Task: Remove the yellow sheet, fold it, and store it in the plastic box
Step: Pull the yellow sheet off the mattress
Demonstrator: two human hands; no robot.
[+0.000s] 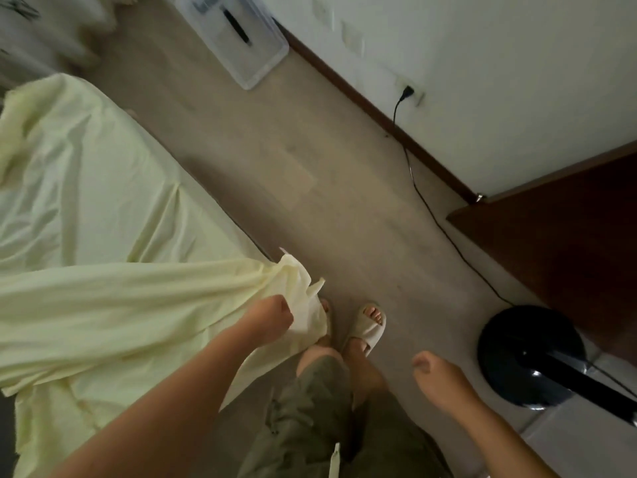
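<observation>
The pale yellow sheet (pixel 103 208) covers the bed on the left, and one corner is pulled off toward the floor. My left hand (pixel 270 313) is shut on that bunched corner beside the bed's edge. My right hand (pixel 432 369) hangs free over the floor at the lower right, fingers loosely curled, holding nothing. A clear plastic box (pixel 238 36) with a lid and a dark handle stands on the floor by the far wall, well away from both hands.
A black round fan base (pixel 531 353) with its pole stands at the right, and its cable (pixel 434 215) runs along the floor to a wall socket. A dark wooden door (pixel 565 229) sits at the right. My feet in slippers (pixel 365 326) stand on the wooden floor.
</observation>
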